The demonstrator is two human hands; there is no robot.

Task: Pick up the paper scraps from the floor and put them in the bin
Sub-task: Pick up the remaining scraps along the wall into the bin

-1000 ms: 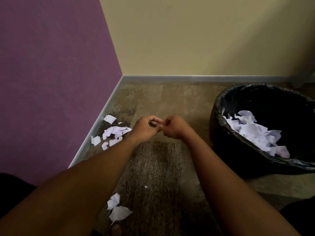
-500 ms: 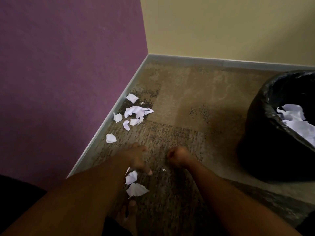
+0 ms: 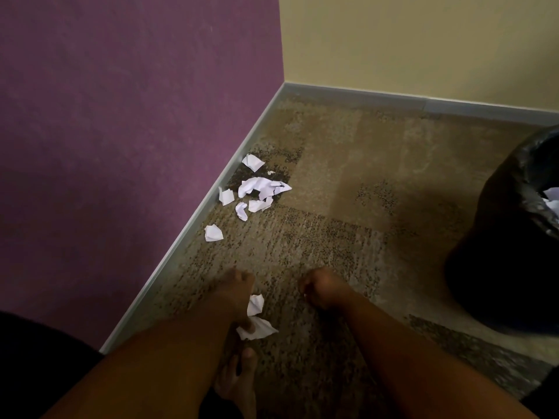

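Nearest, at 6 o'clock, a bare foot [image 3: 239, 379] rests on the patterned carpet [image 3: 332, 207], partly covered by the left forearm. Just beyond its toes, two white paper scraps [image 3: 257, 328] lie touching or nearly touching each other on the carpet, one at the lower right of the left hand and the other just above it.

Left hand [image 3: 234, 293]: lowered to the floor at about 7 o'clock from centre, with its fingertips reaching down onto the nearer scrap; the hand is blurred, and whether the fingers pinch the paper or merely touch it cannot be told.

Right hand [image 3: 320, 287]: beside the left, at about 5 o'clock from centre, fingers curled into a loose fist over the carpet; a small pale fleck shows at its knuckles, too small to identify.

Farther out, at 11 o'clock from the hands, a loose cluster of scraps [image 3: 257, 189] lies along the grey baseboard [image 3: 193, 228], with one single scrap [image 3: 213, 232] set apart nearer the hands and one [image 3: 252, 162] at the far end of the cluster.

At 3 o'clock, the bin [image 3: 508, 267], lined with a black bag, stands well apart from the floor scraps; white paper [image 3: 552, 199] shows inside its rim at the frame edge.

Beyond these, a purple wall [image 3: 121, 131] meets a cream wall [image 3: 423, 40] at the corner, 12 o'clock. No brand, label or legible writing appears on any surface.
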